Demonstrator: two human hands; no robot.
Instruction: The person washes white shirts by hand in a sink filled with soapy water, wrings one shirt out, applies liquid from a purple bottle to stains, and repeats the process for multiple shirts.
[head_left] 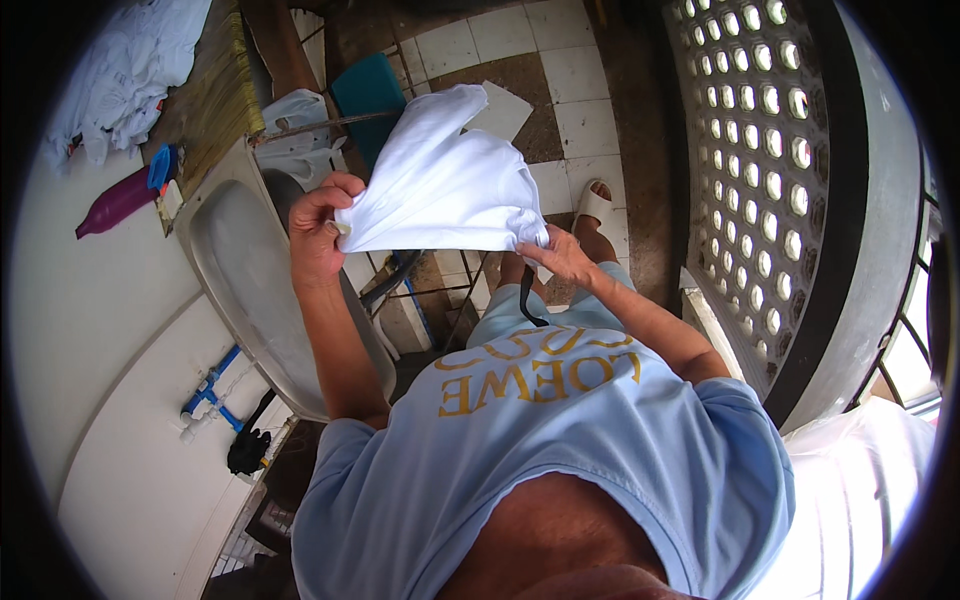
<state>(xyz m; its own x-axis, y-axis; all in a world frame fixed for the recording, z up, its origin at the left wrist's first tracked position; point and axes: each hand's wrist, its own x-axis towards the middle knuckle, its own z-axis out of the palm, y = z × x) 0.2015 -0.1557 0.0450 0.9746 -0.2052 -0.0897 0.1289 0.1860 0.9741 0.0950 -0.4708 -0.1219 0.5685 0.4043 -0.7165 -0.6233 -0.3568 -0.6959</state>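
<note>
A white piece of cloth (440, 185), perhaps a garment, is stretched in front of me between both hands. My left hand (322, 222) pinches one corner of it between thumb and curled fingers, close to the rim of a metal sink. At the other end, my right hand (562, 256) grips a bunched part of its edge. The near edge runs almost straight from hand to hand, while the rest fans out away from me in soft folds. Parts of both hands' fingertips are hidden by the fabric.
To the left is the long metal sink (235, 225), with a purple bottle (120, 203) beyond it. White crumpled fabric or bags (130, 75) lie at far left. Blue pipes (212, 392) run along the wall. A teal panel (366, 100) stands ahead; a perforated wall (750, 190) rises right.
</note>
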